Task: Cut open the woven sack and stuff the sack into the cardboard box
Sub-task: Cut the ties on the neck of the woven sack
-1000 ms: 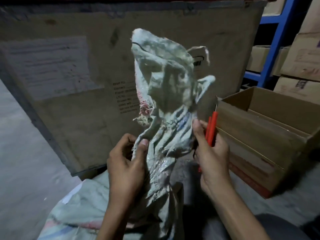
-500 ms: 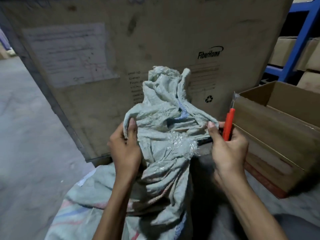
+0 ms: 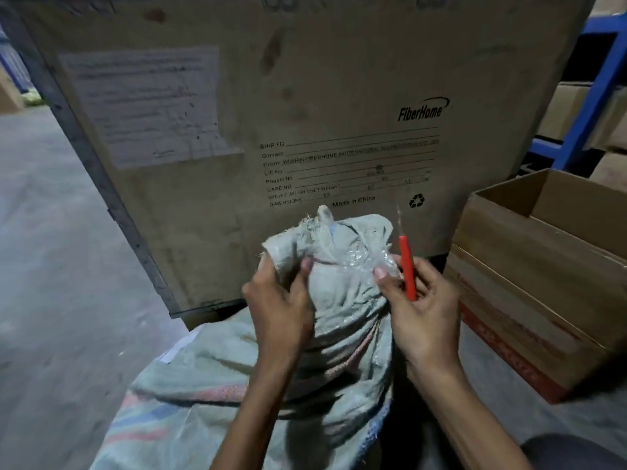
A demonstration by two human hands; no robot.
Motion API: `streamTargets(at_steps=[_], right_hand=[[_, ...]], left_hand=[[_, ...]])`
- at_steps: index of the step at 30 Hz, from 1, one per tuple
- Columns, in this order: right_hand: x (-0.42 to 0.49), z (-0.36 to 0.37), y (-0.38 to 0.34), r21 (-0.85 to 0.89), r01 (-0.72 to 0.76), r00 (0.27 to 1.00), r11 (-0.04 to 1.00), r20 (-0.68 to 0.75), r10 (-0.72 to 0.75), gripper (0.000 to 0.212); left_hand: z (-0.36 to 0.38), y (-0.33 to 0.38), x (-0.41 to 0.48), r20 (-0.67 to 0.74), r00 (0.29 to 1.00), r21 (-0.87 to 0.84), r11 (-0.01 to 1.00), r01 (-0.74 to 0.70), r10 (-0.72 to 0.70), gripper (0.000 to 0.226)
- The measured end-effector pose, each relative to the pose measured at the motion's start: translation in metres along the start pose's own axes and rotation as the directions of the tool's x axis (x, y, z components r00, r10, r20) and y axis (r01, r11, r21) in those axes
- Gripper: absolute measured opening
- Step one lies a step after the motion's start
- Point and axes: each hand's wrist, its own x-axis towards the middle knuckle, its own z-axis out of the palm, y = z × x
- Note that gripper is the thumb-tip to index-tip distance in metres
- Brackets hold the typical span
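A crumpled pale woven sack (image 3: pixel 342 300) with faded red and blue stripes is bunched up in front of me, its lower part spread on the floor. My left hand (image 3: pixel 280 307) grips the sack's left side near the top. My right hand (image 3: pixel 422 310) pinches the sack's right side between thumb and fingers and also holds a red-handled cutter (image 3: pixel 406 266), blade pointing up. The open cardboard box (image 3: pixel 529 262) stands on the floor just right of my right hand.
A large brown shipping carton (image 3: pixel 305 96) with printed labels stands upright directly behind the sack. Blue shelving (image 3: pixel 590 106) with more cartons is at the far right. Grey concrete floor (image 3: pixel 51 266) stretches to the left.
The top of the sack has been gathered downward from a tall raised bundle into a low bunch. Both hands have shifted higher on the sack, still gripping it.
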Motion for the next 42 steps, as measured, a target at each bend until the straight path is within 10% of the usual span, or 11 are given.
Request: streamTargets(at_steps=[7, 11, 14, 23, 29, 36, 42], right_hand=[[0.011, -0.019, 0.002, 0.080, -0.094, 0.994, 0.992, 0.068, 0.089, 0.016], [0.006, -0.007, 0.003, 0.252, -0.257, 0.962, 0.933, 0.157, 0.223, 0.022], [0.001, 0.002, 0.003, 0.279, -0.302, 0.939, 0.912, 0.251, 0.234, 0.031], [0.000, -0.001, 0.004, 0.208, -0.250, 0.967, 0.946, 0.104, 0.233, 0.023], [-0.003, 0.005, 0.015, -0.043, -0.209, 0.964, 0.977, 0.157, 0.213, 0.024], [0.029, -0.023, 0.022, 0.050, -0.085, 0.989, 0.995, -0.116, 0.090, 0.020], [0.015, -0.016, 0.023, 0.040, -0.166, 0.973, 0.985, 0.166, 0.157, 0.012]], left_hand=[[-0.035, -0.024, 0.027, 0.036, 0.991, -0.126, 0.983, 0.132, -0.129, 0.015], [-0.031, 0.001, 0.019, 0.529, 0.805, -0.232, 0.867, 0.441, -0.268, 0.054], [-0.022, 0.004, 0.009, 0.708, 0.680, -0.130, 0.910, 0.393, -0.192, 0.067], [-0.010, -0.015, 0.005, 0.540, 0.804, -0.244, 0.868, 0.433, -0.249, 0.042], [-0.016, -0.013, 0.006, 0.622, 0.743, -0.325, 0.781, 0.533, -0.248, 0.030], [-0.047, -0.050, 0.035, 0.220, 0.875, -0.230, 0.849, 0.475, -0.430, 0.017], [-0.045, -0.031, 0.023, 0.605, 0.559, -0.109, 0.636, 0.764, -0.567, 0.047]])
